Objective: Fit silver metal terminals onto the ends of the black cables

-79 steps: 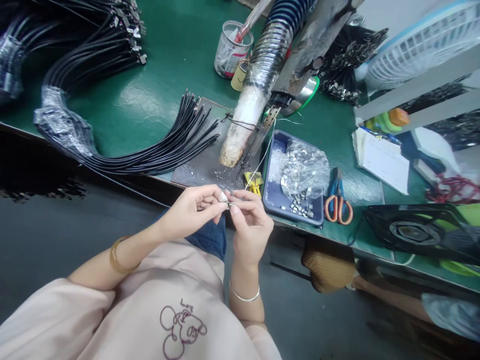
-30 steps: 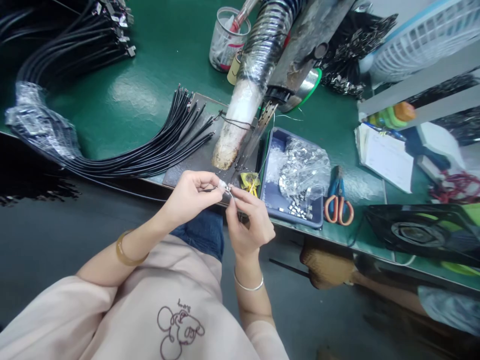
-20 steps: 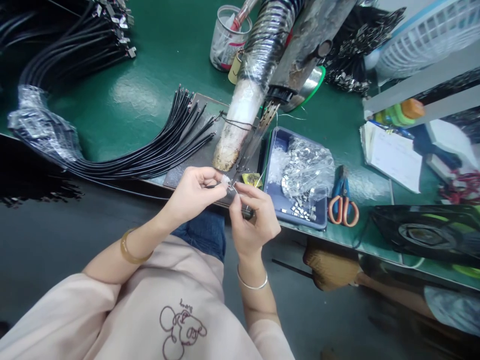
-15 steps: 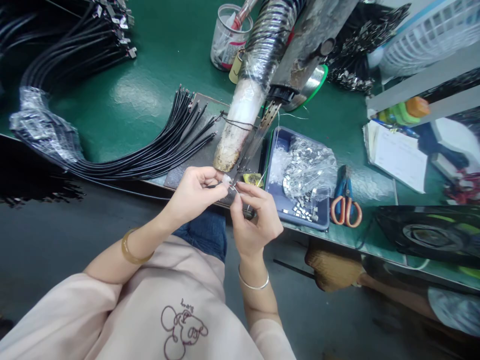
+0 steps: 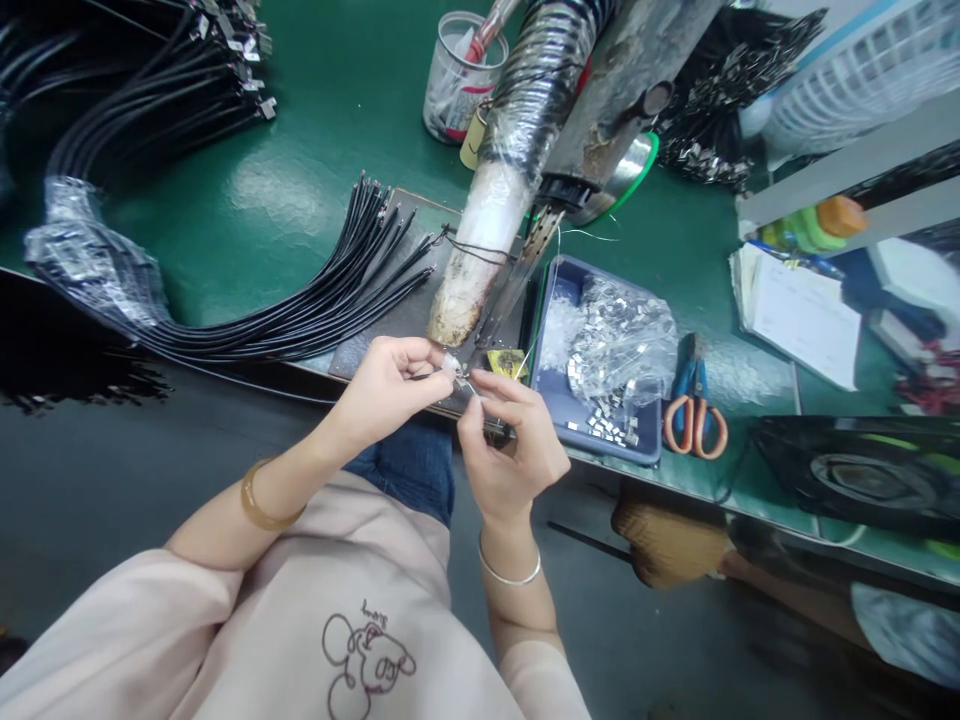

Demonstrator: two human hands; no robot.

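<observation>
My left hand [image 5: 394, 385] pinches a black cable [image 5: 427, 376] near its end, at the front edge of the bench. A small whitish piece [image 5: 451, 364] shows at its fingertips; its exact kind is too small to tell. Facing it, my right hand [image 5: 514, 440] is closed on a thin solder wire [image 5: 529, 350] between thumb and fingers. The wire's tip meets the cable end, or comes very close to it. Just above both hands are the soldering iron [image 5: 534, 245], pointing down, and a wrapped hose [image 5: 484, 215] with a scorched mouth.
A bundle of black cables [image 5: 300, 312] lies on the left. To the right are a blue tray [image 5: 551, 400] with small metal connectors in a bag and loose, then orange-handled cutters [image 5: 696, 410]. A clear cup [image 5: 442, 95] and a solder spool [image 5: 630, 165] stand behind. A co-worker's foot [image 5: 667, 540] shows below.
</observation>
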